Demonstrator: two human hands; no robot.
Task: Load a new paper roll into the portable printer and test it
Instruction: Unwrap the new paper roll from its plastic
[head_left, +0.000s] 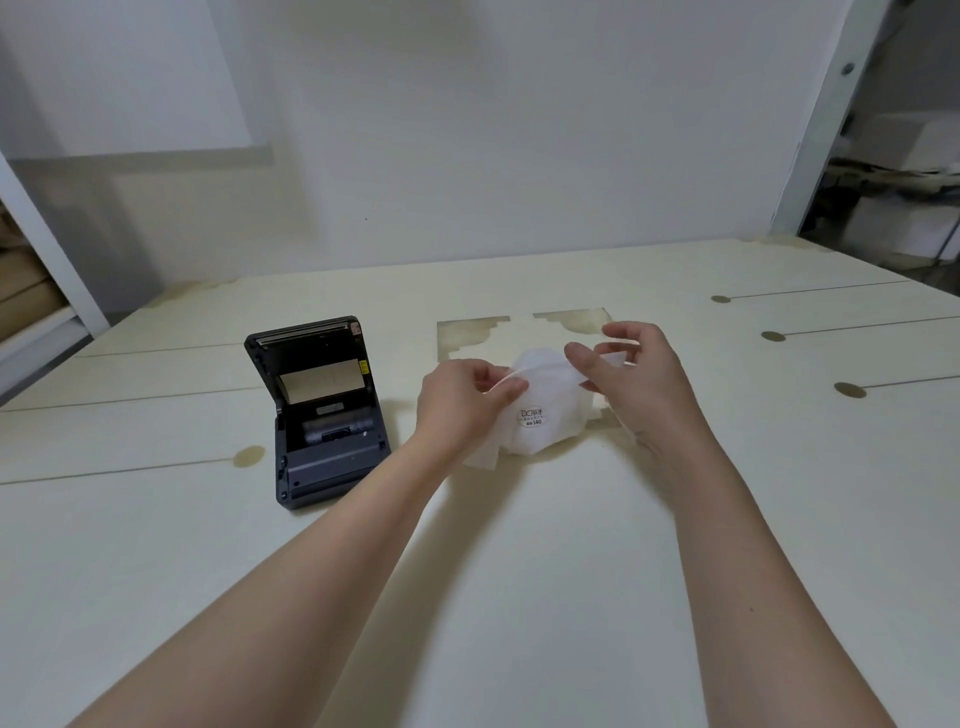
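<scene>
The printer (324, 415) is dark grey to black, its raised lid showing a tan panel inside. Right of the printer, the wrapped paper roll (540, 410) is white with a small oval label printed in black. The bench (519, 545) is cream, crossed by thin dark lines ending in brownish ovals.

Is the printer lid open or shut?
Open. The printer lid stands tilted up, and the paper bay below it shows.

A cream-coloured slotted wooden tabletop (519, 571) abuts a plain white wall (467, 130), with a white metal upright post (826, 119) at right.
</scene>
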